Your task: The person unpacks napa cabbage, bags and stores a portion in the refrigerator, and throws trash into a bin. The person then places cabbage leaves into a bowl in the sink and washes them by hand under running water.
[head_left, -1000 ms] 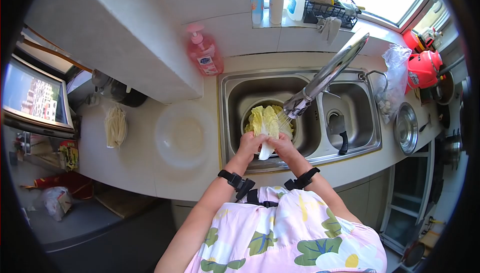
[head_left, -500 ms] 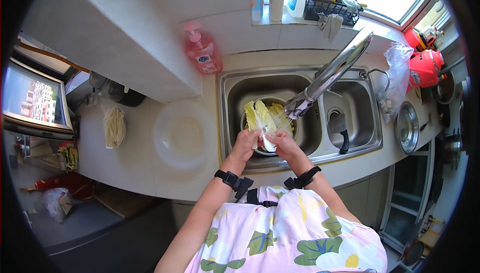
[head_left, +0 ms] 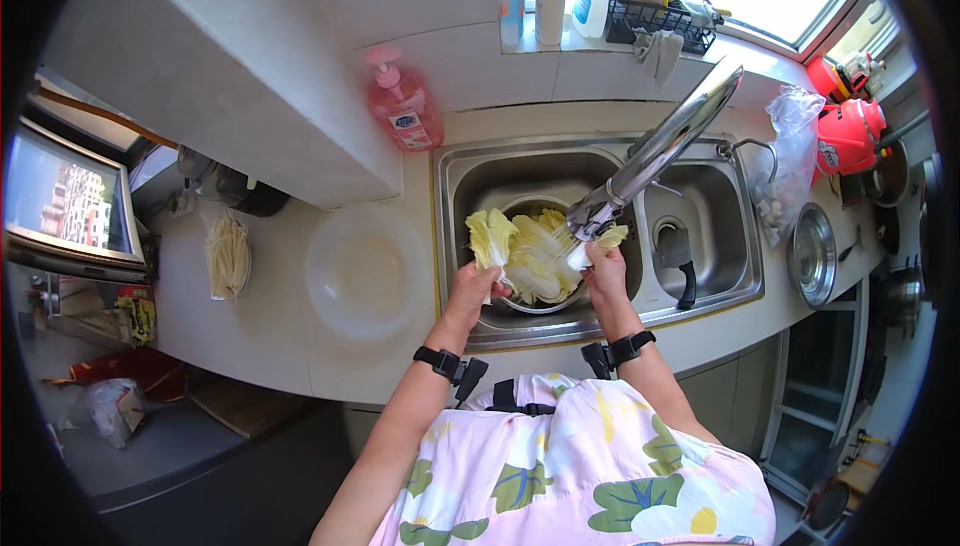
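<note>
Pale-yellow cabbage pieces (head_left: pixel 490 236), apparently one leaf torn apart, over the sink (head_left: pixel 530 335) at the frame's centre.
Close together half a second ago, left hand (head_left: pixel 472 291) and right hand (head_left: pixel 607 278) are now spread either side of the bowl (head_left: pixel 546 309), each pinching a piece; the faucet (head_left: pixel 662 138) slants right of centre, forearms (head_left: pixel 395 436) reaching up from the frame's bottom.

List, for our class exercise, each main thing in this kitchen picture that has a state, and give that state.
Left hand, gripping a leafy piece
Right hand, gripping another leafy piece
Tap, running in a spray
Metal bowl, in the sink, holding leaves
Knife, resting in the sink's right basin
Pink pump bottle, upright
Cloth, hanging from the rack
</note>
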Demonstrator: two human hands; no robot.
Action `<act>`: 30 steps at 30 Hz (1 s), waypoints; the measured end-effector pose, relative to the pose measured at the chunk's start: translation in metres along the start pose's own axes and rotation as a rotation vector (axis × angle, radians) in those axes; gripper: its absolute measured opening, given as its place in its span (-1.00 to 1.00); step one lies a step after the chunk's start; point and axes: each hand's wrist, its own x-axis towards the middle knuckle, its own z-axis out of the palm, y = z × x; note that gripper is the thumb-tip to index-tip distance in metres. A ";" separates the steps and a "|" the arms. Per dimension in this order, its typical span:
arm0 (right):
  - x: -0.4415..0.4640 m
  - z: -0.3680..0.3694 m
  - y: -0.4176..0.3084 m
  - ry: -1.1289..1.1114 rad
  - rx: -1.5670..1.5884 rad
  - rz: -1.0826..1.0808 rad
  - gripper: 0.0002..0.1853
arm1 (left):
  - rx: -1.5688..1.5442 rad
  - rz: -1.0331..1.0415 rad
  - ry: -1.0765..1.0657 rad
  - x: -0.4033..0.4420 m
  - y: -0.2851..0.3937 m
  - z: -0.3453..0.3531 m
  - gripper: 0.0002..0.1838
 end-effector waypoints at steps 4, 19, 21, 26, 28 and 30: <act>-0.017 0.024 0.014 -0.250 -0.258 0.176 -0.75 | 0.089 -0.109 -0.106 0.001 -0.004 0.023 -0.69; -0.029 0.030 -0.029 -0.286 -0.643 -0.015 -0.66 | -0.068 -0.117 -0.236 0.003 0.008 0.043 -0.70; -0.025 0.015 -0.043 -0.150 -0.929 -0.201 -0.53 | -0.071 -0.111 -0.203 0.003 0.010 0.047 -0.74; 0.020 -0.034 -0.057 0.022 -0.972 -0.420 -0.50 | 0.278 -0.154 -0.087 0.007 0.006 0.041 -0.78; 0.039 -0.049 -0.082 0.158 -0.999 -0.442 -0.54 | 0.384 -0.136 -0.059 0.002 0.012 0.045 -0.79; 0.057 -0.055 -0.109 0.264 -1.014 -0.471 -0.59 | 0.573 0.025 0.029 0.013 -0.004 0.034 -0.77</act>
